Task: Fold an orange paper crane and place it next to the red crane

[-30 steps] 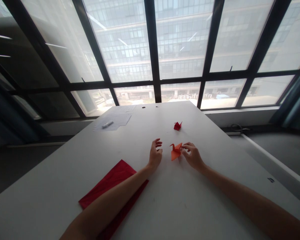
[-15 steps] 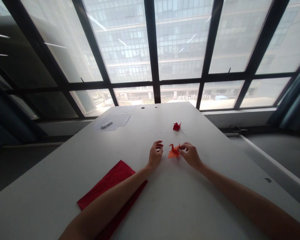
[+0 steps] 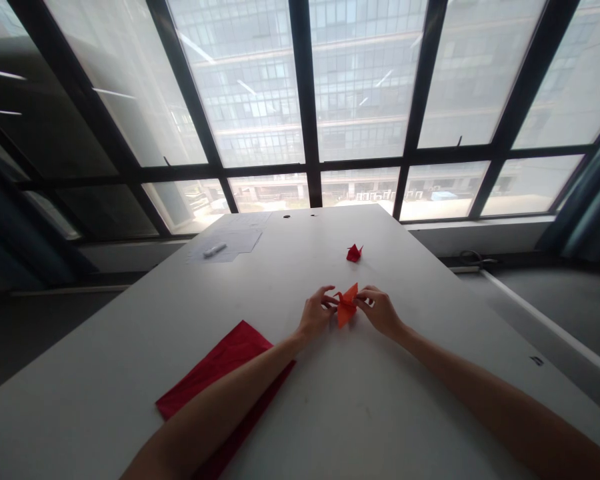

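Note:
An orange origami crane (image 3: 348, 307) is held just above the table between my two hands, its wings spread towards the far and near sides. My right hand (image 3: 380, 311) pinches its tail end between thumb and fingertips. From the other side, my left hand (image 3: 319, 312) closes its thumb and fingers at the base of the neck, with the index finger raised apart; the exact contact is small in view. Farther back stands a red origami crane (image 3: 354, 253). Beneath my left forearm lies a red folded sheet or cloth (image 3: 220, 363), partly covered.
Everything stands on a long white table (image 3: 380, 407). White papers (image 3: 243, 241) lie at its far left with a whitish marker-like stick (image 3: 215, 251) on them. A dark mark (image 3: 536, 361) is near the right edge. Tall windows rise behind.
My left hand has moved right, from beside the orange crane to its neck base. The crane has turned a little and its wings now show wider. My right hand keeps its pinch.

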A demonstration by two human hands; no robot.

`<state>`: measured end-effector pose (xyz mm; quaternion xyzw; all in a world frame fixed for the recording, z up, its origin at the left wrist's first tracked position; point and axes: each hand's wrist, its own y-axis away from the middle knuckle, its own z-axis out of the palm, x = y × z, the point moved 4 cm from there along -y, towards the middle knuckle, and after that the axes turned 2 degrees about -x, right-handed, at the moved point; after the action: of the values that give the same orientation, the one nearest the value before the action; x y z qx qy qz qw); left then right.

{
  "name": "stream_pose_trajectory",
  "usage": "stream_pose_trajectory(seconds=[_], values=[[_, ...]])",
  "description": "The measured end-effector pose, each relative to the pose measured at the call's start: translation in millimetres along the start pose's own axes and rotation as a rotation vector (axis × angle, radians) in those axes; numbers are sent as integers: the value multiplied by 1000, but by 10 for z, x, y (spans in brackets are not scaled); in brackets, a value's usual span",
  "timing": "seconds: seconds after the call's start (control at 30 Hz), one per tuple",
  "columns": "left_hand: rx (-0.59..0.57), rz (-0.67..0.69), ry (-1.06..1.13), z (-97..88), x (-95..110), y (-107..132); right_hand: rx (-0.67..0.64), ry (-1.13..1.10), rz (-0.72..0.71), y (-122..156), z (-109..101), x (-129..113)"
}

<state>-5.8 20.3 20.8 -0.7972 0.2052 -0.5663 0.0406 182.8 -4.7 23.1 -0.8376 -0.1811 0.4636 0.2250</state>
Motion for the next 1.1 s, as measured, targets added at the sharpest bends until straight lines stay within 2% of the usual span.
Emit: stream_pose_trajectory(seconds=[0.4,0.6,0.77,1.1], values=[[-4,-22,-51,-11,8,6,-54,-87,13,-10,1,10],[2,-24,-13,-8,-6,13,-56,9,129,81,-126,112],[-2,-21,-45,-14,-6,19,-184,75,113,105,-55,176],[-26,-17,-61,-7,7,33,-154,78,73,96,23,162]])
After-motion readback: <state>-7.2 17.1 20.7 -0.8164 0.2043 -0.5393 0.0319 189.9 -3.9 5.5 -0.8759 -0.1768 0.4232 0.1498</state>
